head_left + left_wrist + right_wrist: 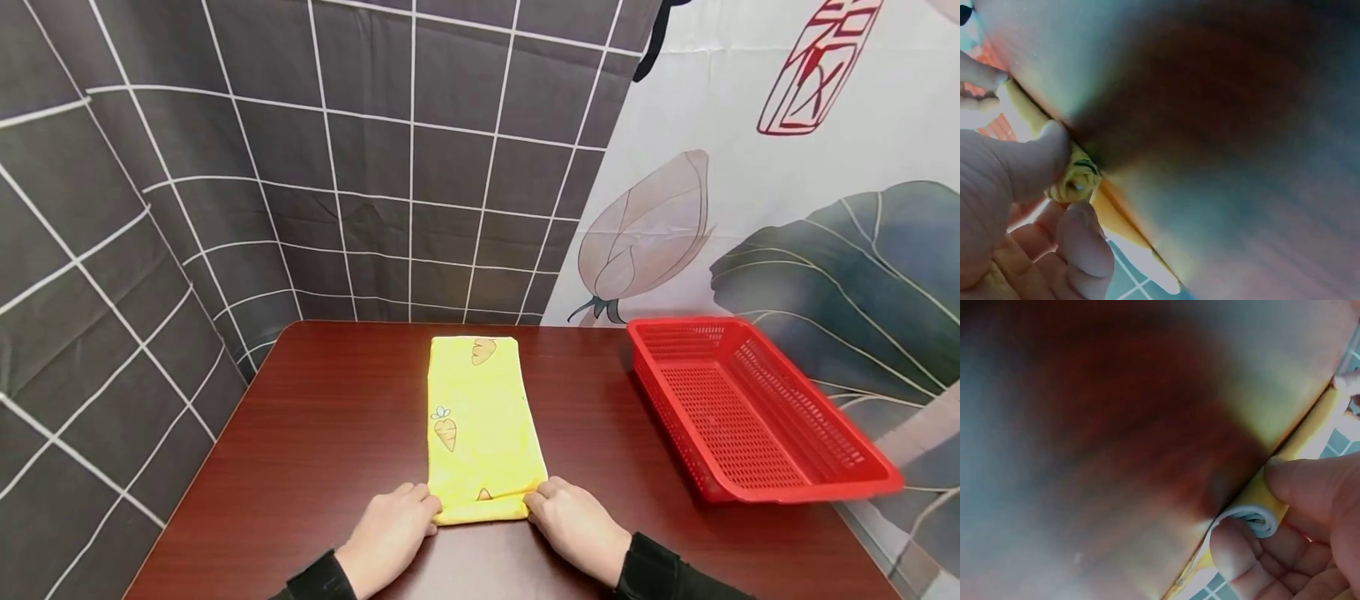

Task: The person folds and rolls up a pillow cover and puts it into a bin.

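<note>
Head view shows a yellow cloth (480, 421) printed with carrots, folded into a long narrow strip that lies down the middle of the dark red-brown table (315, 433), running from close to the far edge toward the near edge. Its near end is turned up into a small tight roll, and both hands sit at that roll. At the roll's left end, the left hand (390, 533) has its fingers curled round the cloth; at the right end, the right hand (577, 525) grips in the same way. Dark sleeves cover both wrists at the near edge. Left wrist view, close and blurred, shows the thumb (1035, 159) pressed on top of the rolled end of the cloth (1075, 181) and a finger (1085, 244) curled beneath it, so the grip is narrow and closed round the roll. Right wrist view shows the same on the other side: the thumb (1310, 481) lies over the roll (1260, 515), whose coiled layers show at the end, with a finger (1235, 547) tucked under it. A red perforated plastic basket (757, 408) stands at the right edge of the table, well apart from the cloth, overhanging the near right side slightly.
</note>
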Demonstrator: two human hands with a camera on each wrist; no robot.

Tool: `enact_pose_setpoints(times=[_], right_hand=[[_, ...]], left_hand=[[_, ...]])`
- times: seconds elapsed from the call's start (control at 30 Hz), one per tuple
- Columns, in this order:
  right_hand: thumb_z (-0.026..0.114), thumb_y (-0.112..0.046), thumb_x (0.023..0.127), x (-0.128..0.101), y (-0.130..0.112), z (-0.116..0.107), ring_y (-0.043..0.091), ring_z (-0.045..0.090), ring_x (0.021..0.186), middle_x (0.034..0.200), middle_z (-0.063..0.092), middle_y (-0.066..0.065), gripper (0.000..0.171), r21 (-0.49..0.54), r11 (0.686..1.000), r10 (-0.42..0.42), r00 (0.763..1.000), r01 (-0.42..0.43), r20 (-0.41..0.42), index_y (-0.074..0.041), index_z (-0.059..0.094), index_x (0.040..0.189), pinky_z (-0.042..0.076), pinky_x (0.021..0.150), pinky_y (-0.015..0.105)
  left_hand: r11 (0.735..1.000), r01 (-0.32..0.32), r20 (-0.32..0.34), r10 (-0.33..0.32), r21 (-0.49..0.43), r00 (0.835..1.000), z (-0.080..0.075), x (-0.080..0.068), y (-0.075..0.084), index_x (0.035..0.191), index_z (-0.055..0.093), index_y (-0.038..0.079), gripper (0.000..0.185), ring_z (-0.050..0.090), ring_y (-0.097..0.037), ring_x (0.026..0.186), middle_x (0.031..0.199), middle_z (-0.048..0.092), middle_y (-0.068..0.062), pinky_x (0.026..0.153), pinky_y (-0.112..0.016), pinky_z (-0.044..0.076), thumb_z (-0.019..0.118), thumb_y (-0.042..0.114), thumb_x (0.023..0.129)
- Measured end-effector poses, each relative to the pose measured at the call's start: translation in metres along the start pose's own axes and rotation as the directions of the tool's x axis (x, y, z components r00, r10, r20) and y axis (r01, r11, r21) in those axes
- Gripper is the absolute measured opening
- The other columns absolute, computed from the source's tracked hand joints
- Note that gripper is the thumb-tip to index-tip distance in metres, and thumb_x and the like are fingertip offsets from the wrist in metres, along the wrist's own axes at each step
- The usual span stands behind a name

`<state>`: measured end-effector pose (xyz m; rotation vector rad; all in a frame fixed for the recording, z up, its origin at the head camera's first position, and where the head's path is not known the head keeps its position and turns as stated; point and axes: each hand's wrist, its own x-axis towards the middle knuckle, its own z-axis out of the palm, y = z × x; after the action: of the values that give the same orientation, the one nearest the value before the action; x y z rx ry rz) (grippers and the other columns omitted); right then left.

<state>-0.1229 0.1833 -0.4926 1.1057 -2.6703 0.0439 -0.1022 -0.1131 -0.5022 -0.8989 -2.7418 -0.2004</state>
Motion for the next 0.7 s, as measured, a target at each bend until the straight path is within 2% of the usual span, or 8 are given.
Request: enact_pose_setpoints(times=[0.07, 0.13, 0.3, 0.43, 0.5, 0.57, 0.67, 0.7], right_hand=[[0.079, -0.012, 0.091, -0.001, -0.002, -0.002, 0.011, 0.061, 0.075, 0.077, 0.066, -0.006, 0.013, 0.028, 1.0, 0.007, 1.0, -0.008, 0.024, -0.017, 0.07, 0.083, 0.052, 0.066, 0.024], [0.079, -0.011, 0.091, -0.001, -0.003, -0.003, 0.011, 0.06, 0.077, 0.079, 0.066, -0.006, 0.011, 0.061, 0.998, 0.009, 0.999, -0.012, 0.046, -0.017, 0.072, 0.085, 0.053, 0.067, 0.024], [0.079, -0.007, 0.087, -0.002, -0.003, -0.004, 0.01, 0.056, 0.077, 0.083, 0.063, -0.005, 0.011, 0.112, 0.993, 0.02, 0.997, -0.027, 0.068, -0.016, 0.074, 0.087, 0.051, 0.067, 0.024], [0.078, -0.005, 0.087, -0.002, -0.004, -0.005, 0.008, 0.05, 0.074, 0.082, 0.058, -0.005, 0.013, 0.125, 0.991, 0.036, 0.996, -0.046, 0.082, -0.016, 0.072, 0.085, 0.048, 0.065, 0.022], [0.078, -0.005, 0.087, -0.001, -0.005, -0.006, 0.007, 0.048, 0.073, 0.081, 0.056, -0.005, 0.015, 0.131, 0.99, 0.043, 0.994, -0.057, 0.104, -0.017, 0.07, 0.082, 0.046, 0.064, 0.022], [0.078, -0.005, 0.087, 0.001, -0.006, -0.006, 0.007, 0.046, 0.072, 0.08, 0.055, -0.006, 0.015, 0.143, 0.987, 0.052, 0.989, -0.071, 0.135, -0.017, 0.07, 0.082, 0.045, 0.064, 0.021], [0.078, -0.006, 0.087, 0.003, -0.007, -0.007, 0.006, 0.045, 0.072, 0.081, 0.055, -0.006, 0.015, 0.16, 0.983, 0.064, 0.982, -0.093, 0.18, -0.017, 0.07, 0.082, 0.045, 0.064, 0.021], [0.078, -0.006, 0.087, 0.004, -0.007, -0.007, 0.006, 0.046, 0.072, 0.081, 0.056, -0.006, 0.014, 0.163, 0.982, 0.066, 0.98, -0.098, 0.189, -0.017, 0.07, 0.082, 0.045, 0.064, 0.021]], left_hand=[[1.0, 0.004, 0.006, -0.004, -0.017, 1.0, -0.002, 0.001, -0.003, 0.082, 0.068, 0.021, 0.015, 0.06, -0.011, 0.075, 0.081, 0.065, 0.008, 0.06, -0.027, 0.048, 0.084, 0.02, 0.084], [0.999, 0.016, 0.04, -0.015, -0.03, 0.999, -0.004, 0.003, -0.004, 0.078, 0.068, 0.022, 0.016, 0.06, -0.011, 0.073, 0.079, 0.065, 0.008, 0.06, -0.028, 0.048, 0.083, 0.019, 0.083], [0.996, 0.046, 0.175, -0.032, -0.077, 0.984, -0.012, 0.014, -0.008, 0.072, 0.066, 0.024, 0.021, 0.053, -0.012, 0.067, 0.07, 0.061, 0.009, 0.057, -0.029, 0.042, 0.081, 0.019, 0.085], [0.991, 0.032, 0.247, 0.002, -0.134, 0.969, -0.013, 0.024, -0.014, 0.065, 0.062, 0.023, 0.028, 0.046, -0.012, 0.063, 0.062, 0.052, 0.009, 0.058, -0.03, 0.039, 0.08, 0.02, 0.086], [0.988, 0.0, 0.237, 0.037, -0.153, 0.971, -0.002, 0.028, -0.022, 0.061, 0.056, 0.024, 0.032, 0.043, -0.011, 0.06, 0.06, 0.047, 0.01, 0.055, -0.035, 0.039, 0.08, 0.02, 0.083], [0.99, -0.007, 0.287, 0.047, -0.14, 0.957, -0.001, 0.035, -0.023, 0.061, 0.055, 0.024, 0.034, 0.044, -0.011, 0.059, 0.06, 0.047, 0.009, 0.057, -0.038, 0.043, 0.08, 0.021, 0.084], [0.999, 0.005, 0.383, 0.016, -0.054, 0.924, -0.005, 0.048, -0.02, 0.063, 0.057, 0.022, 0.033, 0.049, -0.013, 0.059, 0.063, 0.054, 0.006, 0.06, -0.04, 0.049, 0.081, 0.025, 0.085], [1.0, 0.028, 0.427, -0.02, -0.013, 0.904, -0.011, 0.053, -0.016, 0.064, 0.059, 0.02, 0.034, 0.053, -0.015, 0.061, 0.064, 0.058, 0.004, 0.063, -0.04, 0.051, 0.082, 0.028, 0.086]])
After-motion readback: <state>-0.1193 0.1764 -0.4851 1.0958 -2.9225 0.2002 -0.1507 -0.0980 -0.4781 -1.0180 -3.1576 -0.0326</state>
